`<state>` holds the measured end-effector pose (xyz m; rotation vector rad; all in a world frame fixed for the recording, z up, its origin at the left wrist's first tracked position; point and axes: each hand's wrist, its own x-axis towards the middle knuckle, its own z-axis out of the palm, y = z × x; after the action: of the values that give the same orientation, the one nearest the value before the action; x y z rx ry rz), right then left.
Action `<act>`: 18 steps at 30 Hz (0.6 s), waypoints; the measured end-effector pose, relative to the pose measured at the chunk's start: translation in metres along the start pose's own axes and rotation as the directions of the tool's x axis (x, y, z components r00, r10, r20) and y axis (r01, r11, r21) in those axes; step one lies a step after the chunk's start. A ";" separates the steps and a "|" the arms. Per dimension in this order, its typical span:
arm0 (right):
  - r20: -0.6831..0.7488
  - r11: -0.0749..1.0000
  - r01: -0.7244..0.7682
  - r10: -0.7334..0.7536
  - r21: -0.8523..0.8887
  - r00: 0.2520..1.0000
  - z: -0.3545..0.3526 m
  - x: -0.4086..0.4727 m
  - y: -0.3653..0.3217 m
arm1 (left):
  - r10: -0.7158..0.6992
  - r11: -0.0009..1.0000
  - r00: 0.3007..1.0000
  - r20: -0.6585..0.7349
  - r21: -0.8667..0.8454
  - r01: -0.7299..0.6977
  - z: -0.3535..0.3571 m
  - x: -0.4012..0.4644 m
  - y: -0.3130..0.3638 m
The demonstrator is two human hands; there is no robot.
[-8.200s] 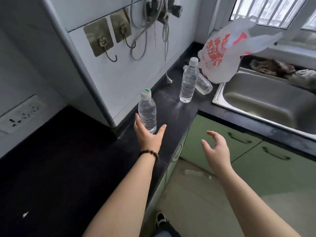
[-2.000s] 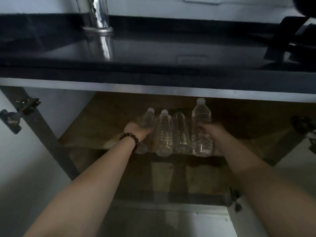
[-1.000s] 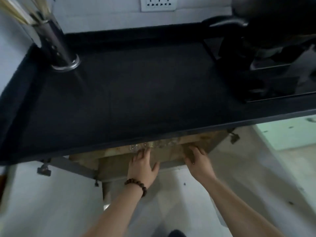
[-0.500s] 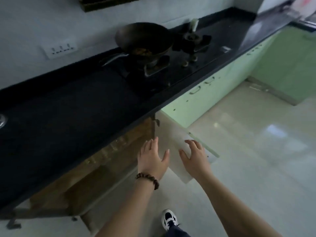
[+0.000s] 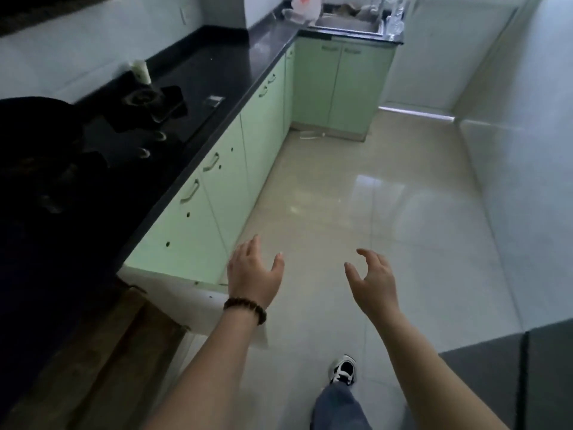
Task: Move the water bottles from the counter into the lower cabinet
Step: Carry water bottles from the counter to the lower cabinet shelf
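We held both hands out over the pale glossy tiled floor point(image 5: 356, 193), neither holding anything. Our left hand point(image 5: 252, 274), with a dark beaded bracelet point(image 5: 246, 309) on its wrist, had its fingers straight and loosely spread. Our right hand point(image 5: 373, 279) was relaxed too, its fingers a little curved around nothing. Below the left forearm, the white inner face of the open lower cabinet door point(image 5: 198, 301) stuck out from the row of light green cabinet fronts point(image 5: 229, 169), and the brown wooden cabinet interior point(image 5: 102, 352) showed at lower left. We could not make out any water bottles inside it. On the long black counter point(image 5: 235, 57), far off by the steel sink point(image 5: 350, 24), one clear plastic water bottle point(image 5: 290, 13) seemed to lie beside a white and red plastic bag point(image 5: 305, 4), too small to be sure.
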<state>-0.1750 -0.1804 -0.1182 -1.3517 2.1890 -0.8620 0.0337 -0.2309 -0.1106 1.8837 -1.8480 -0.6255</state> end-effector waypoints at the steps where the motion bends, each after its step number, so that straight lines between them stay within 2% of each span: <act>1: -0.012 1.000 -0.016 0.016 0.010 1.000 -0.004 0.014 0.007 | 0.012 1.000 1.000 0.010 0.006 -0.012 0.010 0.013 0.012; 12: -0.041 0.997 -0.065 0.067 0.037 0.997 -0.071 0.236 0.063 | 0.113 0.992 0.991 0.067 0.054 -0.117 0.115 0.192 0.165; 18: -0.018 0.998 -0.053 0.053 0.039 0.998 -0.080 0.340 0.061 | 0.108 0.990 0.993 0.052 0.084 -0.112 0.136 0.277 0.204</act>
<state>-0.4126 -0.4433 -0.1145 -1.2668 2.2005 -0.8957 -0.2081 -0.5111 -0.1062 1.8202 -2.0235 -0.5658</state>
